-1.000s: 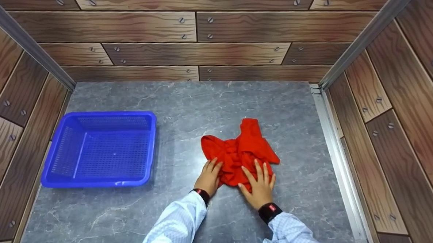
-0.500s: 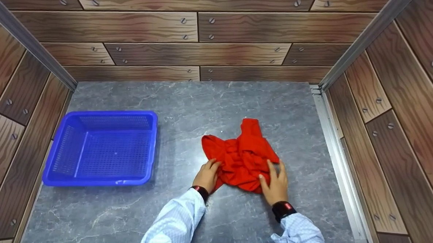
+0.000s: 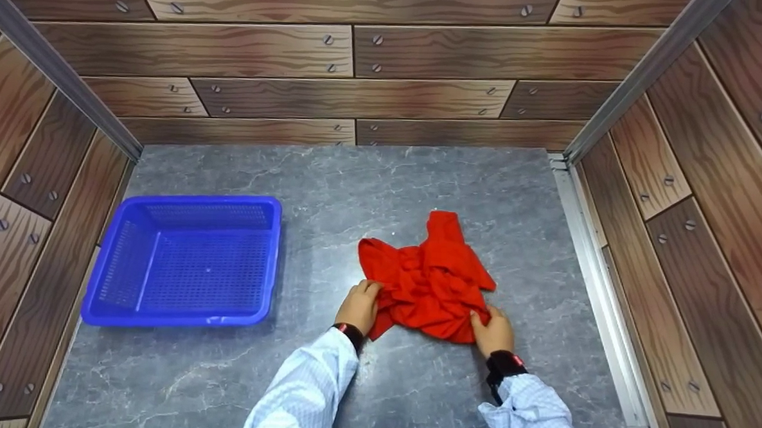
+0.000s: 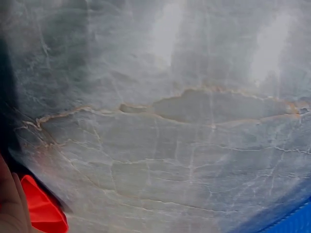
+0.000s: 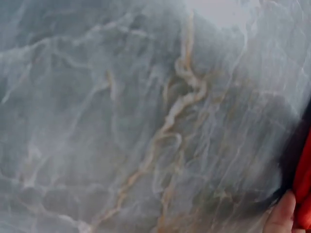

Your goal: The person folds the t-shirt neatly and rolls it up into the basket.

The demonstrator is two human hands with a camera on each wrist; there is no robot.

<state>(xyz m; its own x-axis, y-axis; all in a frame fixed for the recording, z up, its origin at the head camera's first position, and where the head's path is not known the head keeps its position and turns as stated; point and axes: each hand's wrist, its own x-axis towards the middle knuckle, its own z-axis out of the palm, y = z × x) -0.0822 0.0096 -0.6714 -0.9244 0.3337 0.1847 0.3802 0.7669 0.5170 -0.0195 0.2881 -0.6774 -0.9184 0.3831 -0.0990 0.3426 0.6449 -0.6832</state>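
Observation:
A crumpled red garment (image 3: 435,287) lies on the grey marbled surface, with one sleeve-like part sticking out toward the back wall. My left hand (image 3: 359,306) grips its left edge, fingers curled over the fabric. At the lower right edge, my right hand (image 3: 496,331) pinches the cloth, thumb on top. In the left wrist view, a bit of the red garment (image 4: 43,208) shows beside the hand (image 4: 12,206) at the lower left corner. The right wrist view catches a fingertip (image 5: 282,213) against the red fabric (image 5: 303,189) at the right edge.
A blue plastic basket (image 3: 275,261) with perforated walls stands to the left, nothing inside it. Wood-patterned panels (image 3: 354,97) wall in the back and both sides. A metal rail (image 3: 599,301) runs along the right edge of the surface.
My right hand has moved right from on top of the garment to its lower right edge and pinches it there. My left hand has curled its fingers on the left edge. The garment's front has spread slightly.

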